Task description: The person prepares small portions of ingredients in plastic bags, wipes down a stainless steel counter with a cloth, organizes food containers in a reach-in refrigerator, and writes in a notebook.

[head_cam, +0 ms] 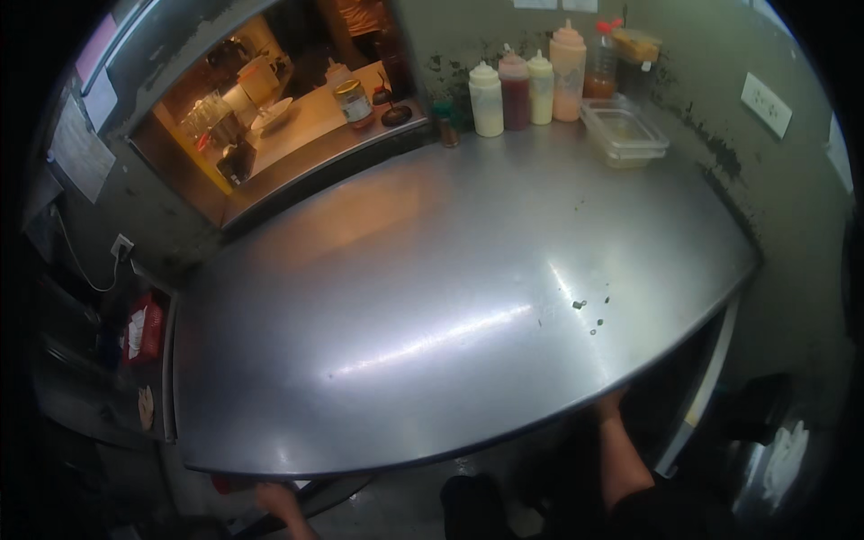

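Note:
A broad stainless-steel table (405,297) stretches before me, with several green scraps (579,305) on its right part. My left hand (275,498) is just below the table's front edge at the lower left. Its fingers look curled, but whether they hold anything does not show. Close by, a red item (223,483) peeks out from under the tabletop. At the lower right my right hand (611,402) reaches beneath the same front edge, its fingers hidden by the tabletop. A pale metal bar (702,398) slants down to the right of that forearm.
Squeeze bottles (516,94), a small green-capped jar (447,127) and a clear lidded container (624,135) line the back edge. A pass-through window (290,115) opens behind. Left stands a red basket (143,331); a white glove or cloth (786,459) lies lower right.

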{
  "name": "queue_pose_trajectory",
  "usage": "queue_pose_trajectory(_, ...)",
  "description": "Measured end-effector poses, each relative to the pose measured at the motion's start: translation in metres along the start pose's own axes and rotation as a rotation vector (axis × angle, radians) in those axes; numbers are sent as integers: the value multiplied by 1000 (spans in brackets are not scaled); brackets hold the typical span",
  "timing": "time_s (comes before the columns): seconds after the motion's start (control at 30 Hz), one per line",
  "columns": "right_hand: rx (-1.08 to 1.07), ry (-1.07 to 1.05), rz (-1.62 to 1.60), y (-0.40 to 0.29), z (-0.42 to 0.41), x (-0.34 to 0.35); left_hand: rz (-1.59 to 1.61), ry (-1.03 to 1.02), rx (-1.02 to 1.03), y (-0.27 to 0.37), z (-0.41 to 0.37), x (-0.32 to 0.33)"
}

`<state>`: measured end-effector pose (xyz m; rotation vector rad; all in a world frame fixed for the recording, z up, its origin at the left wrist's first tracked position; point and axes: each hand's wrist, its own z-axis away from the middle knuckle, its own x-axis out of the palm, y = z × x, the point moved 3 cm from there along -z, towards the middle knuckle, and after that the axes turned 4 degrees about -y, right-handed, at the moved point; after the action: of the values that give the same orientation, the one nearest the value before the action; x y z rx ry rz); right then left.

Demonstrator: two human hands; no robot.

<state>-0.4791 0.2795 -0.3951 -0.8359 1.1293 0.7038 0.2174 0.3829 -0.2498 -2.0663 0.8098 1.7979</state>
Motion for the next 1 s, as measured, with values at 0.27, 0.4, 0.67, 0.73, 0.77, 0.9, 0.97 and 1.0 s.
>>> queue_pose_trajectory(0.27,-285,-873,618,-57,124,-92,-3,306,136,-47,4,28)
queue_pose_trajectory(0.4,-533,-845,914,-21,139,-129,-190,80,330,13,22,-20)
queue_pose_trajectory(0.67,-920,-569,1289,-79,181,-182,-56,-300,66,-10,72,-97)
queue_pose_trajectory(0.73,-979,-640,993,-78,181,-157,3,-365,56,-6,102,-113)
queue_pose_trajectory(0.77,-982,-687,851,-65,182,-134,27,-459,64,-5,117,-122)
queue_pose_trajectory(0.9,-1016,-998,209,-125,302,-125,194,-692,4,-2,186,-125)
queue_pose_trajectory(0.97,-1015,-1172,-65,-131,341,-102,345,-713,-86,17,211,-114)
queue_pose_trajectory(1.0,-967,-1273,-182,-126,355,-90,457,-720,-146,31,225,-106)
